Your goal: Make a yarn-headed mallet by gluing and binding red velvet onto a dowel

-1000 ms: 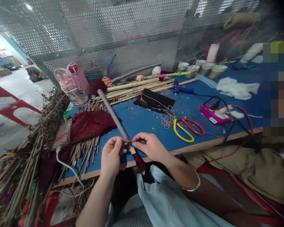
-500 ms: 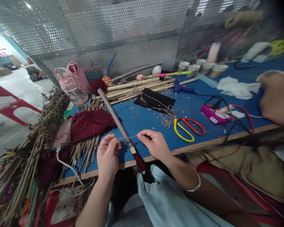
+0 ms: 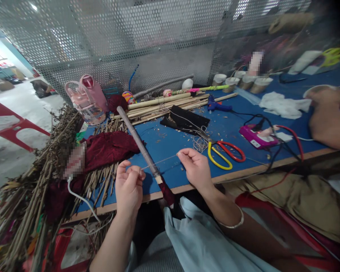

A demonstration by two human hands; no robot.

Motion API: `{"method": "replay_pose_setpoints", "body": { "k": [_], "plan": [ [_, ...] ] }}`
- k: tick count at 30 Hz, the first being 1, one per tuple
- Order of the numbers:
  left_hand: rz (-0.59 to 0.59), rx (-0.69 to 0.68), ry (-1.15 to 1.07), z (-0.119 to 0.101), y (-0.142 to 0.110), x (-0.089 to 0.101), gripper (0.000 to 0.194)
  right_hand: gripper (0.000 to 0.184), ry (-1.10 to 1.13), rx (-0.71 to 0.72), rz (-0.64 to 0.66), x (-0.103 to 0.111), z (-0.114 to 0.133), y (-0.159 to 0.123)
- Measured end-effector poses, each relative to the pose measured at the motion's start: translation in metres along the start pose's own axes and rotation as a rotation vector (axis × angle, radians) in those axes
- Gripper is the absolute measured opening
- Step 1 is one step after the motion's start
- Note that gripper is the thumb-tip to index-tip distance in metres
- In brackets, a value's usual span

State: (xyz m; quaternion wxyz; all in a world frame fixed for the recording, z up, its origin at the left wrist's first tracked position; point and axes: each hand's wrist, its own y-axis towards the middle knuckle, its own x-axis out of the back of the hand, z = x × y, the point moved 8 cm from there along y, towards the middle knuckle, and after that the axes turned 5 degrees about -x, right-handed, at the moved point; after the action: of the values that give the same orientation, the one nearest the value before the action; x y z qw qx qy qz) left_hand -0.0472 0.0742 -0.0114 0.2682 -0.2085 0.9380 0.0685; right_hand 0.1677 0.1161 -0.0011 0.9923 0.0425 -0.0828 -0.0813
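A thin string point(image 3: 164, 159) stretches taut between my two hands, over a long grey-wrapped stick point(image 3: 138, 141). My left hand point(image 3: 129, 185) pinches one end on the stick's left side. On the right, my right hand point(image 3: 195, 166) pinches the other end between thumb and fingertips, farther from the stick. The stick lies slanting over the table edge, with dark red cloth point(image 3: 166, 192) around its near end and a bare pale band just above. Right of my right hand lie scissors point(image 3: 221, 155) with one yellow and one red handle, next to a tangle of cord point(image 3: 200, 144).
Dark red fabric point(image 3: 110, 151) covers stalks at left, near a pink water bottle point(image 3: 86, 100). Black cloth point(image 3: 185, 120), a blue glue gun point(image 3: 218, 105) and a purple power strip point(image 3: 257, 136) lie on the blue table. Another person's arm point(image 3: 328, 117) rests at far right.
My right hand has moved right and slightly up, away from the stick, so a longer stretch of string shows between my hands. My left hand has hardly moved.
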Motion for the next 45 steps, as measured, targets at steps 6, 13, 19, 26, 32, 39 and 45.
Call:
{"method": "replay_pose_setpoints", "body": {
  "k": [6, 13, 19, 26, 32, 39, 45],
  "plan": [
    [0.034, 0.003, 0.002, 0.001, -0.003, -0.005, 0.036, 0.020, -0.044, 0.025, -0.081, 0.011, 0.000, 0.004],
    [0.059, 0.089, -0.020, 0.013, 0.000, -0.012, 0.035, 0.021, 0.036, -0.011, 0.031, 0.007, 0.007, 0.006],
    [0.392, 0.477, 0.163, 0.054, -0.024, -0.046, 0.054, 0.026, 0.160, 0.046, 0.033, 0.008, 0.036, 0.011],
    [0.266, 0.414, 0.272, 0.051, -0.019, -0.031, 0.047, 0.019, -0.010, 0.246, -0.246, 0.035, 0.050, 0.018],
    [0.213, 0.330, 0.276, 0.047, -0.016, -0.026, 0.040, 0.021, -0.081, 0.275, -0.269, 0.037, 0.041, 0.019],
    [0.192, 0.317, 0.290, 0.048, -0.015, -0.020, 0.035, 0.021, -0.142, 0.282, -0.312, 0.039, 0.037, 0.019],
    [0.197, 0.300, 0.319, 0.047, -0.015, -0.019, 0.033, 0.020, -0.148, 0.320, -0.328, 0.039, 0.035, 0.020]
  ]
}}
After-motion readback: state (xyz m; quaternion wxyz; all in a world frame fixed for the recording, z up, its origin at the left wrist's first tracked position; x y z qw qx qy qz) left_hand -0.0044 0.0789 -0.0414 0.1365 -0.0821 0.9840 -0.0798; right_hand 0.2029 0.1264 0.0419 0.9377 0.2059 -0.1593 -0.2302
